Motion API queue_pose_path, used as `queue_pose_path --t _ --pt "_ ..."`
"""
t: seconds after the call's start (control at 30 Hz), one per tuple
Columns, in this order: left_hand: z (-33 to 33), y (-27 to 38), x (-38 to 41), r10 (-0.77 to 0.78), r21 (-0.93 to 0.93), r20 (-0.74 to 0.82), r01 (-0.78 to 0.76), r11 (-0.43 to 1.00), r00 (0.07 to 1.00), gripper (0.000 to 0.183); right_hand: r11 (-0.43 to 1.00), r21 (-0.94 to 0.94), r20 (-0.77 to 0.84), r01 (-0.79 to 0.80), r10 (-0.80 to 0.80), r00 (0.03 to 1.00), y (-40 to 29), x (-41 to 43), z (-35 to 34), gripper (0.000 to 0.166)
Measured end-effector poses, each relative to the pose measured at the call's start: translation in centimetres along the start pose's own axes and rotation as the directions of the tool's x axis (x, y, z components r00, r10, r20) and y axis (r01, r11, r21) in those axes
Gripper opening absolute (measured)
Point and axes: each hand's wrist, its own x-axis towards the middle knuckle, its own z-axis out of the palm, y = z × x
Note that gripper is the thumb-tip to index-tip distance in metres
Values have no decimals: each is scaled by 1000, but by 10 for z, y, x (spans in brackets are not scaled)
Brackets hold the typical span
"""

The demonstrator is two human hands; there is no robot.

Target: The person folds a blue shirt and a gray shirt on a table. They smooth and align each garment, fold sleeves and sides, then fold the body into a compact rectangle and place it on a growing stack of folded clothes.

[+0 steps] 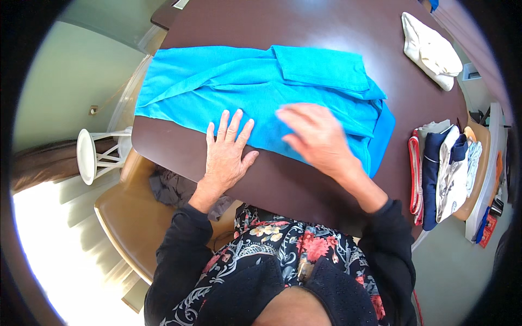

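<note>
A bright blue cloth garment (244,93) lies spread on the dark brown table before me, wrinkled in the middle, with a flap turned over at its upper right. My left hand (229,150) rests flat, its spread fingertips on the garment's near edge and its palm over the tabletop. Over the garment's right half is my right hand (316,136), blurred, with fingers apart and nothing seen in them. Whether it touches the cloth I cannot tell.
On the table (310,195), a folded white cloth (432,51) lies far right. Several folded garments (442,173) are stacked at the right edge. A tan chair (134,216) holding dark crumpled cloth (173,187) stands at left, near a white stand (87,157).
</note>
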Motion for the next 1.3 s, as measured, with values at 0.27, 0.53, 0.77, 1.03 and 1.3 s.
queue_pose_path --t 0.27,0.53,0.77,1.03,1.3 --pt "-19 -26 16 -32 -365 -209 -48 930 977 35 947 -314 -125 -66 28 992 89 13 -32 20" --pt "-28 -38 145 87 -305 -325 -191 933 942 29 869 -397 -55 -296 299 953 194 24 -61 30" --pt "-7 -30 189 49 -276 -134 -85 958 990 36 794 -379 -51 -475 495 867 193 20 -68 26" --pt "4 -25 198 75 -258 -261 -145 955 962 28 774 62 -27 -630 632 774 198 17 -63 28" --pt "11 -25 199 52 -307 -322 -157 939 945 24 895 -424 -1 -138 152 988 133 0 -71 21"
